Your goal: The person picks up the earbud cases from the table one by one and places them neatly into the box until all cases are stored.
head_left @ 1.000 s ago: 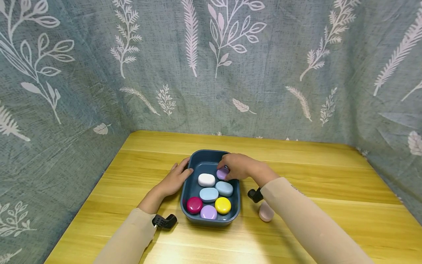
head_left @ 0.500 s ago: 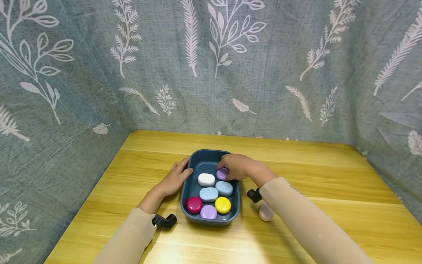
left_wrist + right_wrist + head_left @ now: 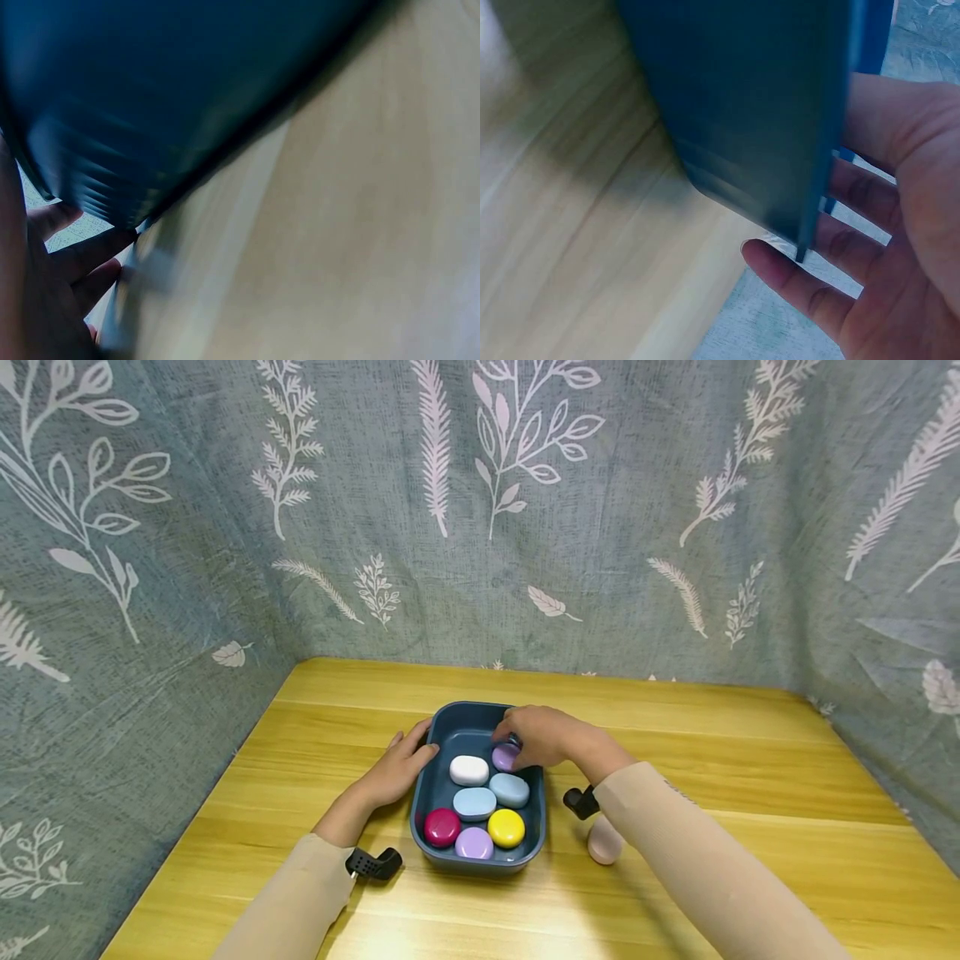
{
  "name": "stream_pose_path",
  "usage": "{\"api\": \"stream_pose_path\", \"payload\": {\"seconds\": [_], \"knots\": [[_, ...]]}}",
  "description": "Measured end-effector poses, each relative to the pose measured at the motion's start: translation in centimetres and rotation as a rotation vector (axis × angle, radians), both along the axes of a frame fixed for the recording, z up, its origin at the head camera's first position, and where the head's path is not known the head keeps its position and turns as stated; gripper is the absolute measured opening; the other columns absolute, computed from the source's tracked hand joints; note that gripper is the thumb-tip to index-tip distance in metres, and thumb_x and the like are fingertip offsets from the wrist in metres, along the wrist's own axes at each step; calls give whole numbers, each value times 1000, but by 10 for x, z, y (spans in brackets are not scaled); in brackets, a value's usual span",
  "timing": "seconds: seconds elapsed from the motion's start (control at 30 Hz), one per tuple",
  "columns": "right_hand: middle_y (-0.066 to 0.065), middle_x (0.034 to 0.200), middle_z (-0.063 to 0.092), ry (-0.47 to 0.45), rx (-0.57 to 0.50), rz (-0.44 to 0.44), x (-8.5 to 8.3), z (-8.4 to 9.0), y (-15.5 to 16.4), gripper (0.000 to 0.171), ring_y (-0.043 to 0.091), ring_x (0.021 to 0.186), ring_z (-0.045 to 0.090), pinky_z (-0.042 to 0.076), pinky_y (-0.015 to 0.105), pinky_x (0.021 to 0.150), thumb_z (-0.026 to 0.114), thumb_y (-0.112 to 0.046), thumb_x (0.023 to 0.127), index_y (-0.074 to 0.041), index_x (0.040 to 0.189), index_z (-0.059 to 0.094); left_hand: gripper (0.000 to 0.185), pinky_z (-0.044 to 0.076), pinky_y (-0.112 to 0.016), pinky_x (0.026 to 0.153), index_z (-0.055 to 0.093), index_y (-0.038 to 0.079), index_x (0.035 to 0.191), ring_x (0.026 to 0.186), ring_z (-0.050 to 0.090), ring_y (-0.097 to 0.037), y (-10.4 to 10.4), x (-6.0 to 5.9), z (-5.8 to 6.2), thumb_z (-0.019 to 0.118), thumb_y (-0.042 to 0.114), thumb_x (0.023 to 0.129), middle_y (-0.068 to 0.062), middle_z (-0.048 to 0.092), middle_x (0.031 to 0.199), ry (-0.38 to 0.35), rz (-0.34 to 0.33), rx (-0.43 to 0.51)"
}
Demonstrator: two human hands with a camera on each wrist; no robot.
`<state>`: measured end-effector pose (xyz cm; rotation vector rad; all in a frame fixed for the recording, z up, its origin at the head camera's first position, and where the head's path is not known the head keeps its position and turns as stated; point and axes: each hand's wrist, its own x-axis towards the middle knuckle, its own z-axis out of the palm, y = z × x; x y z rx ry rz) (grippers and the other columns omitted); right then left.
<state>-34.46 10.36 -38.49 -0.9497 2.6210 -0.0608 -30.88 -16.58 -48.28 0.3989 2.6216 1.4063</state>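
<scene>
A dark blue tray (image 3: 427, 793) sits mid-table and holds several rounded little cases: white (image 3: 469, 770), two pale blue (image 3: 474, 803), magenta (image 3: 442, 827), lilac (image 3: 474, 843) and yellow (image 3: 506, 828). My right hand (image 3: 536, 737) reaches over the tray's far right corner, its fingertips touching a purple case (image 3: 503, 758). In the right wrist view its fingers (image 3: 855, 247) lie fairly straight beyond the tray wall (image 3: 757, 112). My left hand (image 3: 401, 767) rests with straight fingers against the tray's left rim. The left wrist view shows that hand's fingers (image 3: 82, 259) beside the blurred wall (image 3: 150, 90).
A pale pink case (image 3: 604, 841) lies on the wooden table (image 3: 750, 827) just right of the tray, under my right forearm. Leaf-patterned grey cloth (image 3: 480, 527) walls the table in at the back and both sides.
</scene>
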Motion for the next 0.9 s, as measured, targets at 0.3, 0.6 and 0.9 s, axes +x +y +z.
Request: {"api": "stream_pose_path", "payload": {"seconds": [0.3, 0.6, 0.9], "knots": [[9, 138, 62, 31, -64, 33, 3, 12, 9, 49, 29, 124, 62, 52, 47, 108, 79, -24, 93, -15, 140, 66, 60, -1, -63, 130, 28, 15, 165, 161, 0, -44, 0, 1, 2, 41, 37, 110, -13, 35, 168, 13, -15, 9], [11, 136, 62, 5, -164, 33, 8, 26, 19, 53, 34, 123, 66, 55, 47, 104, 80, -23, 92, -12, 141, 65, 60, -3, -61, 131, 28, 14, 165, 161, 2, -43, 1, 2, 3, 41, 35, 110, -13, 35, 168, 19, -18, 15], [8, 130, 64, 42, -220, 62, 16, 34, 34, 54, 27, 112, 66, 56, 43, 94, 82, -25, 90, -16, 141, 65, 60, -3, -60, 131, 29, 13, 164, 162, 6, -42, 0, 0, 1, 40, 35, 110, -14, 36, 167, 34, -21, 16]]}}
